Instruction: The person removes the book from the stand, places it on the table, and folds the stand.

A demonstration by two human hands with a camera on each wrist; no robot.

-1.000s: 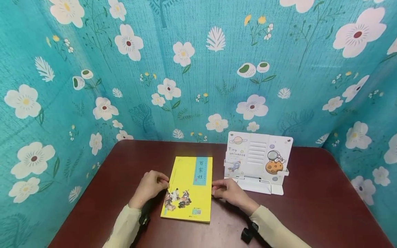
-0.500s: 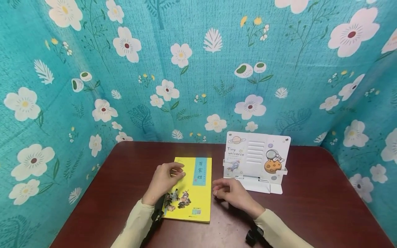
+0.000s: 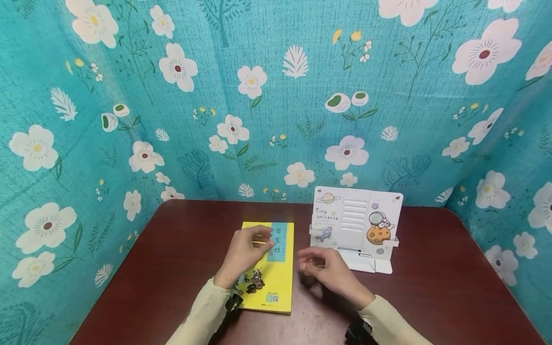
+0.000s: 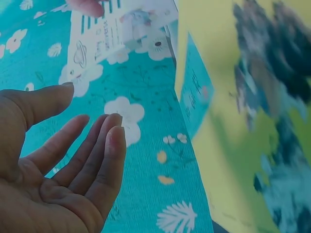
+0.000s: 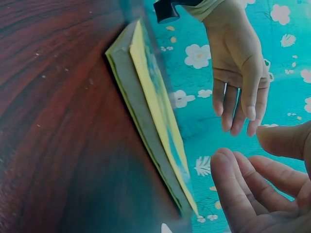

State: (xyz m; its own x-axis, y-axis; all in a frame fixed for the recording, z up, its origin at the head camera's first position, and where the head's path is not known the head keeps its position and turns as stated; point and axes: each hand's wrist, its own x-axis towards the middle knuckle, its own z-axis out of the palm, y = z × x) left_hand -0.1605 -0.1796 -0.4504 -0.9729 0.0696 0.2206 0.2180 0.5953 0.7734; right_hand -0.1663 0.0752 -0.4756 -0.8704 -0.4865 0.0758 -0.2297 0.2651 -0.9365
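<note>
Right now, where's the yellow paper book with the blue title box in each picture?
Head: the yellow paper book is low in the middle, partly hidden behind the left hand.
Left wrist: the book fills the right side, cut off by the picture's edge.
Right wrist: the book slants left of centre, nearly edge-on.
Shared landmark: teal cloth with printed white flowers, in all three.

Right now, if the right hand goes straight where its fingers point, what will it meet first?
Probably the left hand, above the yellow book and opposite the right hand; their heights are hard to compare, so it could miss.
</note>
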